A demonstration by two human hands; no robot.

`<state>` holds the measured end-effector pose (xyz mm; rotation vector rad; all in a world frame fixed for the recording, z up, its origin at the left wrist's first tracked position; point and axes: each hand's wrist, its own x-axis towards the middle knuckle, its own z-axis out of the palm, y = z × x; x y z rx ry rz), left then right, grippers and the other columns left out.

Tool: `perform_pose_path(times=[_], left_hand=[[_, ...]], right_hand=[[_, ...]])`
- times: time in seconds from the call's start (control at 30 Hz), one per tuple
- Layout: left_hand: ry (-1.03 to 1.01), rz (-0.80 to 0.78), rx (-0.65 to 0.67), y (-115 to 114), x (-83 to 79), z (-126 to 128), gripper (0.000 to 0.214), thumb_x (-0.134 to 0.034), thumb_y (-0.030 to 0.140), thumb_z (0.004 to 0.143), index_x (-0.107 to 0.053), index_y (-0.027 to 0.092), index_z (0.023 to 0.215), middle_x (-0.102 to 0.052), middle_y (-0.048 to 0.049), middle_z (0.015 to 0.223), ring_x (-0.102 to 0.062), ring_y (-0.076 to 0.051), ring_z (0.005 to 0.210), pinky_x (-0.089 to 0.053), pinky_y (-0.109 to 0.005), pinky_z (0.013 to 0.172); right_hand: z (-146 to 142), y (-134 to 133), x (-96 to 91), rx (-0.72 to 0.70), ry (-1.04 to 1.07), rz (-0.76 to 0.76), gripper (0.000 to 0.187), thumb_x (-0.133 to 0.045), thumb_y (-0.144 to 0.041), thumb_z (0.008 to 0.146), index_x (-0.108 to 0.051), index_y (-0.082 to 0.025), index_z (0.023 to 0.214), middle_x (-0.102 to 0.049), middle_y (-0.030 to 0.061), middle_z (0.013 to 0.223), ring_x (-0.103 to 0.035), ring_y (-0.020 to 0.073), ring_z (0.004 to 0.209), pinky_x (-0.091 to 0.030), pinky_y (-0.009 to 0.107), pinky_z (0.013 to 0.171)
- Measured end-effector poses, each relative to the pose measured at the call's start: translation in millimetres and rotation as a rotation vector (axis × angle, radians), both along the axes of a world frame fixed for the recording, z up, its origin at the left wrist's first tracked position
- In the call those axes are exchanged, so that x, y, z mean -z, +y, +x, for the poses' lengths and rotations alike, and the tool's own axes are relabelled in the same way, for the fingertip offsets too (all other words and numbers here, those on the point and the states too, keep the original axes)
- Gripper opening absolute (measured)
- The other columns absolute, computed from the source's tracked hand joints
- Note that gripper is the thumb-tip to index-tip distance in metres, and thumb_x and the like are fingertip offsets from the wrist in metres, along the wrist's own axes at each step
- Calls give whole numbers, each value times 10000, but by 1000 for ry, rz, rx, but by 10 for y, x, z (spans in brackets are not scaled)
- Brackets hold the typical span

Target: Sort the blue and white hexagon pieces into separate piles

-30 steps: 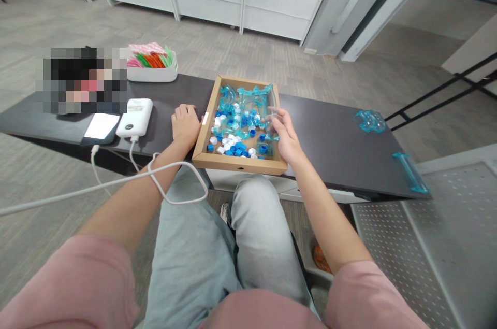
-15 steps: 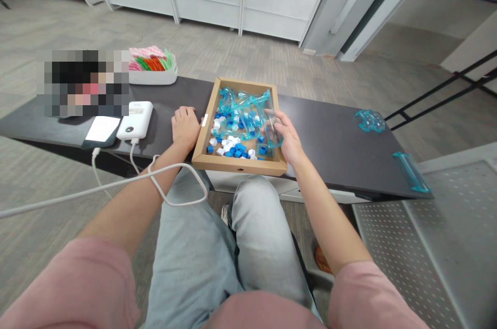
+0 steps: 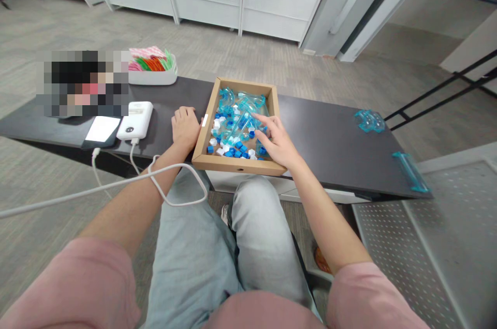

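A shallow cardboard box (image 3: 217, 164) stands on the dark table in front of me. Inside lie clear blue plastic pieces (image 3: 243, 120), with small blue and white hexagonal blocks (image 3: 237, 151) among them. My right hand (image 3: 276, 138) is over the box's right side, thumb and forefinger apart, nearest to the plastic pieces; I see nothing held in it. On the table left of the box rests my left hand (image 3: 185, 126), palm down and holding nothing, close to the box's side wall.
Clear blue plastic pieces lie on the right of the table: a curved one (image 3: 369, 120) and a long one (image 3: 412, 171) by the edge. At left are a white power bank (image 3: 134, 120), a phone (image 3: 103, 129) and a white basket (image 3: 153, 77). A white cable (image 3: 116, 185) crosses my left forearm.
My right hand has moved left over the box and let go of the clear plastic piece it held. The plastic pieces in the box lie differently. My left hand stays put.
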<state>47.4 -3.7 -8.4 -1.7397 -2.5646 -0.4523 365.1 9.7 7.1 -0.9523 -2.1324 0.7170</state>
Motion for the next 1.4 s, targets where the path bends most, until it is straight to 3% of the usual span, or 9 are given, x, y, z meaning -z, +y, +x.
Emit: perform_pose_path(times=[0.43, 0.53, 0.67, 0.77, 0.9, 1.0, 1.13, 1.23, 1.4], left_hand=[[-12, -6, 11, -1, 1, -7, 577, -375, 240, 1117, -633, 48, 1596, -628, -318, 1648, -579, -430, 1561, -459, -544, 1290], [-11, -17, 4, -7, -22, 6, 577, -375, 234, 1121, -630, 50, 1604, -624, -312, 1655, -571, -424, 1576, -455, -536, 1293], [-10, -30, 1, -20, -69, 34, 576, -382, 234, 1123, -632, 47, 1607, -625, -313, 1651, -570, -419, 1579, -450, -524, 1297], [-7, -33, 17, -43, -95, 41, 576, -401, 255, 1128, -623, 37, 1614, -624, -329, 1641, -569, -426, 1572, -455, -529, 1286], [-5, -44, 41, -41, -71, -1, 617, -302, 247, 1145, -594, -13, 1622, -604, -377, 1625, -563, -482, 1536, -473, -603, 1251], [2, -55, 33, 6, -17, -48, 656, -229, 244, 1147, -596, -9, 1627, -583, -389, 1645, -568, -495, 1520, -479, -623, 1239], [8, -75, 28, 38, 26, -75, 691, -198, 245, 1135, -593, -9, 1642, -582, -389, 1640, -566, -513, 1522, -486, -629, 1237], [26, -58, 27, 30, 42, -81, 700, -202, 258, 1126, -603, -8, 1635, -592, -395, 1623, -570, -525, 1506, -500, -654, 1229], [65, -87, 14, 31, 44, -100, 728, -166, 281, 1128, -591, 4, 1650, -577, -381, 1639, -563, -518, 1534, -505, -653, 1250]], right_hand=[[-84, -78, -120, -121, -465, 113, 476, -628, -411, 1201, -731, -387, 1665, -700, 100, 1343, -740, 298, 1190, -612, 465, 1116], [-69, -80, -112, -130, -414, 116, 475, -626, -410, 1200, -729, -374, 1663, -698, 96, 1343, -736, 287, 1177, -611, 451, 1105], [-36, -79, -50, -138, -157, 106, 500, -612, -478, 1200, -710, -350, 1673, -679, 88, 1301, -688, 247, 1044, -622, 436, 1050], [77, 12, 52, 8, 100, 170, 537, -610, -575, 1185, -697, -364, 1671, -670, 81, 1279, -638, 243, 988, -620, 459, 1038], [566, 360, 227, 380, 237, 217, 592, -554, -656, 1168, -671, -376, 1676, -654, 70, 1245, -607, 242, 946, -622, 440, 977], [1159, 648, 328, 633, 120, 146, 553, -584, -596, 1128, -751, -301, 1565, -670, 91, 1223, -626, 256, 975, -612, 450, 999], [1773, 897, 417, 893, -215, -35, 423, -670, -488, 1055, -844, -263, 1368, -698, 139, 1251, -666, 345, 1192, -552, 558, 1160], [1924, 1080, 467, 956, -374, -110, 432, -656, -482, 1079, -831, -295, 1427, -703, 159, 1342, -654, 391, 1308, -521, 602, 1195], [1889, 1346, 523, 850, -469, -97, 593, -636, -556, 1104, -722, -309, 1637, -668, 184, 1512, -625, 419, 1442, -482, 638, 1250]])
